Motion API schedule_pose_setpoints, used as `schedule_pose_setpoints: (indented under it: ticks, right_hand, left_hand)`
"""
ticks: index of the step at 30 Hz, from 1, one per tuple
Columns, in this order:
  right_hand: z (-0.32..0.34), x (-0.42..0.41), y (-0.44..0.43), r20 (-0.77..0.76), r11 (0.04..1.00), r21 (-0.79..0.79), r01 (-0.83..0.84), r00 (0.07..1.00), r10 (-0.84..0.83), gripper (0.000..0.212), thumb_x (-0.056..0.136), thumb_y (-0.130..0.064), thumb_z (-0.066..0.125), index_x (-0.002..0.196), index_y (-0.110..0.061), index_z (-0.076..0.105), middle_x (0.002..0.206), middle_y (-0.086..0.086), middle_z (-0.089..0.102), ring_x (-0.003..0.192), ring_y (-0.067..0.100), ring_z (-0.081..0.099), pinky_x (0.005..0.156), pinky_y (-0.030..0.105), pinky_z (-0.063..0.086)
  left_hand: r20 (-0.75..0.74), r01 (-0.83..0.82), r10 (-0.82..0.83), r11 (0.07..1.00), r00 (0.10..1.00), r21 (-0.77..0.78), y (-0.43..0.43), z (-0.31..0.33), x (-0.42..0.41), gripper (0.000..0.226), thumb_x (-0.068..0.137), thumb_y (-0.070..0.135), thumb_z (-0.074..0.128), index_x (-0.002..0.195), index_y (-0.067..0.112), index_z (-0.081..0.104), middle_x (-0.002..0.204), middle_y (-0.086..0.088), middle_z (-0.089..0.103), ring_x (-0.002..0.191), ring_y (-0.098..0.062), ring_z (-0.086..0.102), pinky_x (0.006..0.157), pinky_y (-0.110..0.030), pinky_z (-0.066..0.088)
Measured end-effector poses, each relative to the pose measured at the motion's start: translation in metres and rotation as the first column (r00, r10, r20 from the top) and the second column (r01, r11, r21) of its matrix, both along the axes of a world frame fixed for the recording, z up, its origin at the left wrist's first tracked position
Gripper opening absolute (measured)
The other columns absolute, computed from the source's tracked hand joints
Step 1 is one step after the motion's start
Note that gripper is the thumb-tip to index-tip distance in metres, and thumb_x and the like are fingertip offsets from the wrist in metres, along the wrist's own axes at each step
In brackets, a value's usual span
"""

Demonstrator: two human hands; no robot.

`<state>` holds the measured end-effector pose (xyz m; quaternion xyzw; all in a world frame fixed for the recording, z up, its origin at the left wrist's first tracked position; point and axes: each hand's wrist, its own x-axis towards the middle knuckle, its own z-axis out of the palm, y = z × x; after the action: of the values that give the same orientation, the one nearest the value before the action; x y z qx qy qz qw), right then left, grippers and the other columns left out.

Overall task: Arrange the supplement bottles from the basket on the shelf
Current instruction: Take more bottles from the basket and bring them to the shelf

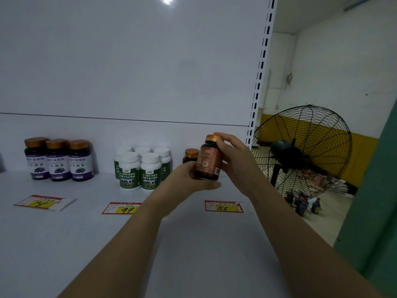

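Note:
A dark brown bottle (208, 160) with a reddish label and gold cap is held upright above the white shelf (193, 244). My left hand (193, 179) cups its base from below and left. My right hand (233, 155) grips its cap and right side. Another brown bottle with a gold cap (190, 155) stands on the shelf just behind, partly hidden. Several white bottles with green labels (140, 168) stand mid-shelf. Three purple-labelled bottles (59, 159) stand at the left. The basket is out of view.
Price tags lie flat on the shelf: one at the left (43, 202), "99" (122, 208) in the middle, "158" (224, 206) at the right. The slotted shelf upright (261, 67) marks the right end. A black floor fan (300, 151) stands beyond it.

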<state>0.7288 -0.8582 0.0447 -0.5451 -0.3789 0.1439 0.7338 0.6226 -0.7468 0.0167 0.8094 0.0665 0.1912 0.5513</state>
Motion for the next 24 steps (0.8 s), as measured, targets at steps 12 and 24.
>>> schedule_pose_setpoints:
  ticks: [12, 24]
  right_hand:
    - [-0.0018, 0.0006, 0.0020, 0.045, 0.999, -0.038, -0.018, 0.999, 0.020, 0.033, 0.096, -0.024, 0.053, 0.127, -0.012, 0.058, 0.108, 0.000, 0.070, 0.095, 0.007, 0.068, 0.072, 0.021, 0.053]
    - [-0.0054, 0.0039, 0.0026, -0.032, 0.996, -0.045, -0.083, 0.996, 0.082, 0.031, 0.101, -0.019, 0.041, 0.125, -0.007, 0.057, 0.117, 0.014, 0.064, 0.105, 0.023, 0.062, 0.087, 0.035, 0.052]
  left_hand:
    - [0.040, -0.161, 0.162, 0.986, 0.986, -0.043, -0.0012, 0.0029, 0.0002, 0.060, 0.063, 0.023, 0.086, 0.114, 0.019, 0.053, 0.102, 0.004, 0.067, 0.091, -0.009, 0.064, 0.075, -0.018, 0.049]
    - [-0.024, -0.078, 0.078, 0.997, 0.997, 0.003, 0.0003, 0.0022, -0.0024, 0.055, 0.063, 0.034, 0.084, 0.112, 0.025, 0.063, 0.101, 0.004, 0.071, 0.097, -0.013, 0.066, 0.096, -0.037, 0.049]
